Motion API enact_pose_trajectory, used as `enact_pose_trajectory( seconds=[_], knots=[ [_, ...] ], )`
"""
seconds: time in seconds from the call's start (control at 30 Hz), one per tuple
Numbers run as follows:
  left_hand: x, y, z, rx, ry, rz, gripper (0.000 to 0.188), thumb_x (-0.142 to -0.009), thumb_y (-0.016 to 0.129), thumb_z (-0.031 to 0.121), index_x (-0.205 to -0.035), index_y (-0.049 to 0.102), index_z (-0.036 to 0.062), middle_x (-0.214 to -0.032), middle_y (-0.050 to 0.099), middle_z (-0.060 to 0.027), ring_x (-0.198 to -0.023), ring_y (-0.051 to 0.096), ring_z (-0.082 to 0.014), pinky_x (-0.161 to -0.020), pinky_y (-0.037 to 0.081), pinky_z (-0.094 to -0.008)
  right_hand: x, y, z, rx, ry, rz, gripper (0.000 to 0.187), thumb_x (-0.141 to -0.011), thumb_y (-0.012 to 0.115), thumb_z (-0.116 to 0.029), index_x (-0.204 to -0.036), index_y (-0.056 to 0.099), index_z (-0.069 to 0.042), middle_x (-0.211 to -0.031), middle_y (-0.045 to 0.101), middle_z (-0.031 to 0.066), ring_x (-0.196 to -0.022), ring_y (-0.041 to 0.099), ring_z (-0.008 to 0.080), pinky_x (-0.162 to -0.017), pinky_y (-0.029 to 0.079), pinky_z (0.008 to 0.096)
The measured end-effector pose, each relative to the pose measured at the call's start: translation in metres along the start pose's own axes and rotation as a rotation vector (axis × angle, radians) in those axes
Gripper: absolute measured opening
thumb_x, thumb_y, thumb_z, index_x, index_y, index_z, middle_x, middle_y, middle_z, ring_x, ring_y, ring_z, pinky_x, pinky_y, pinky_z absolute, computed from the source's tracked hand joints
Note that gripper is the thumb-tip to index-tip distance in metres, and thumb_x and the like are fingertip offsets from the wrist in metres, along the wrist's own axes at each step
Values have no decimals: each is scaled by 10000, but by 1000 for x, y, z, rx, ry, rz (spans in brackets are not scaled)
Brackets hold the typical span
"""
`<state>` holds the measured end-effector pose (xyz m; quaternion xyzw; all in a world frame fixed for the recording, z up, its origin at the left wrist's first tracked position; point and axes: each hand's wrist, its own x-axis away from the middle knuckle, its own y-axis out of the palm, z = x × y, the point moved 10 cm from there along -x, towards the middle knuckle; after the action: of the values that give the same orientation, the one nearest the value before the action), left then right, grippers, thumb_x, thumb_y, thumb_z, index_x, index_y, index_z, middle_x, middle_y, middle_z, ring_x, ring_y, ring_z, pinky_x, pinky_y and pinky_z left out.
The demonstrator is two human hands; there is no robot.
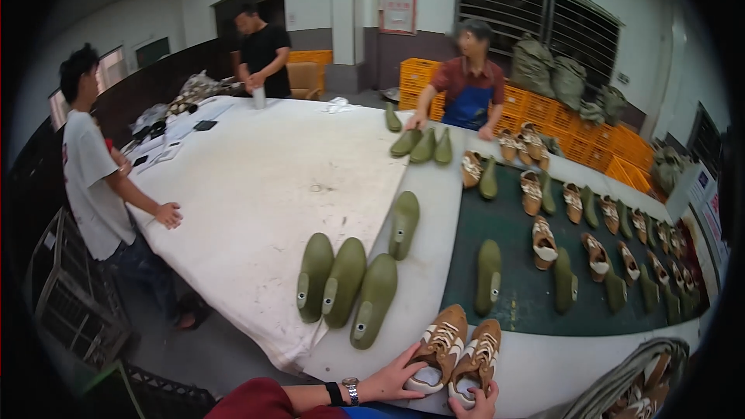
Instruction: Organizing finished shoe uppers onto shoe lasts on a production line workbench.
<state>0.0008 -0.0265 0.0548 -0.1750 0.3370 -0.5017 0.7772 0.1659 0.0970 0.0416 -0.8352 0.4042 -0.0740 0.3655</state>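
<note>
A pair of brown sneakers with white stripes and laces stands side by side at the near edge of the table, toes pointing away from me. My left hand (394, 377) grips the heel of the left sneaker (443, 339), thumb and fingers around its collar. The right sneaker (483, 345) has my right hand (476, 403) at its heel, partly cut by the lower edge. White lining shows in both openings. Left of the shoes lie several green shoe lasts (375, 301), and a single green last (488, 275) lies beyond them on the green belt.
Rows of brown sneakers (545, 242) and lasts cover the dark green belt (512, 312) to the right. A grey sack (621, 376) with shoes sits near right. Across the table, a person in a blue apron (468, 105) touches lasts (423, 146); two people stand left. Orange crates (535, 109) stand behind.
</note>
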Motion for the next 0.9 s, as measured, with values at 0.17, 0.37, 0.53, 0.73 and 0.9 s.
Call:
enact_pose_trajectory(
  seconds=[0.17, 0.37, 0.53, 0.73, 0.9],
  knots=[
    [27, -1, -17, -75, -97, -4, 698, -766, 709, 377, -1275, 404, 10, -1404, 194, -311, -1275, 312, -439, -1048, 316, -412, -6, 7, -29, 140, -95, -68, 544, -679, 770, -134, -1170, 544, -71, -1275, 372, 262, -1113, 459, 413, -917, 428, 406],
    [33, 0, -22, -17, -103, 50, 652, -770, 715, 341, -1258, 410, 34, -1393, 198, -311, -1250, 344, -445, -1034, 338, -403, -7, 11, -38, 145, -103, -110, 646, -662, 770, -131, -1242, 488, -86, -1290, 364, 266, -1147, 424, 434, -957, 391, 419],
    [32, -8, -18, -50, -65, 111, 632, -757, 724, 349, -1216, 436, 22, -1370, 257, -298, -1175, 431, -441, -980, 398, -406, -7, 13, -42, 149, -102, -103, 680, -667, 769, -133, -1269, 457, -84, -1314, 353, 286, -1171, 406, 449, -974, 376, 430],
    [33, -10, -21, -48, -69, 115, 629, -759, 721, 358, -1221, 448, 28, -1374, 253, -307, -1179, 428, -444, -985, 392, -410, -7, 16, -44, 201, -95, -106, 681, -679, 761, -134, -1280, 442, -92, -1323, 351, 295, -1181, 398, 460, -977, 375, 425],
    [35, -7, -27, -56, -77, 108, 636, -764, 712, 377, -1229, 449, 32, -1379, 249, -312, -1177, 429, -446, -984, 391, -413, -7, 19, -44, 216, -80, -116, 667, -692, 753, -142, -1281, 443, -98, -1319, 354, 300, -1175, 407, 460, -969, 385, 421]
  ],
)
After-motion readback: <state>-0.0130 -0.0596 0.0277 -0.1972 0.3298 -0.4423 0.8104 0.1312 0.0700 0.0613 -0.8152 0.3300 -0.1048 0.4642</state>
